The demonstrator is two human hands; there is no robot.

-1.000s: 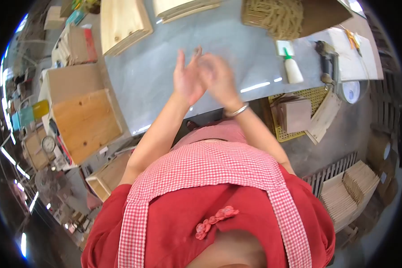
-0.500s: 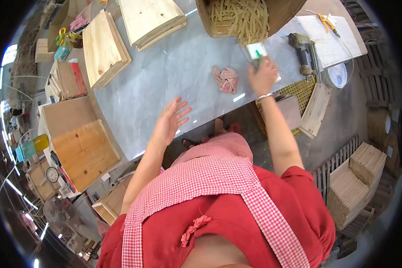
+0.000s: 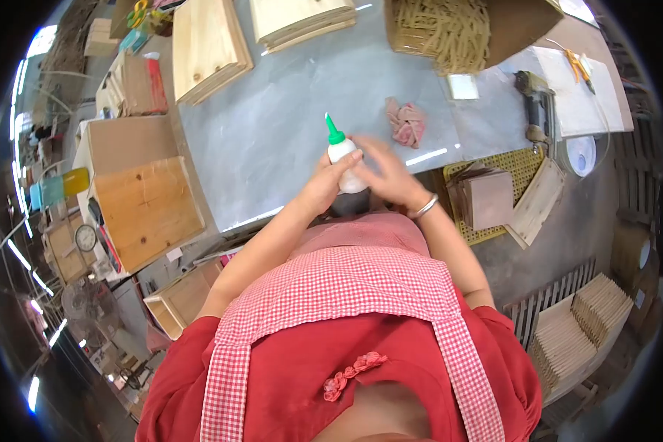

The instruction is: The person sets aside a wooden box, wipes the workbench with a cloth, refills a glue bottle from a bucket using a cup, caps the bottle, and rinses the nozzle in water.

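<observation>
A white squeeze bottle (image 3: pixel 340 152) with a green pointed nozzle stands nearly upright at the table's near edge, nozzle upward. My left hand (image 3: pixel 325 183) is wrapped round it, thumb across its front. Close by on the bottle's right side is my right hand (image 3: pixel 394 177), somewhat blurred, its fingers and thumb spread apart; whether it touches the bottle I cannot tell. A crumpled pink cloth (image 3: pixel 406 122) lies on the grey table (image 3: pixel 280 110) beyond my right hand. Farther back sits a small white square block (image 3: pixel 462 87).
Stacked wooden boards (image 3: pixel 210 48) lie at the back left, beside a second stack (image 3: pixel 302 20). An open carton (image 3: pixel 519 29) holds pale strips. At right are a nail gun (image 3: pixel 535 103), a yellow crate (image 3: pixel 519 173) with thin panels, and ridged wooden pieces (image 3: pixel 578 324).
My right hand has brought the bottle from beside the white block to the near edge. My left hand has moved right and closed round it. The camera view has shifted.
</observation>
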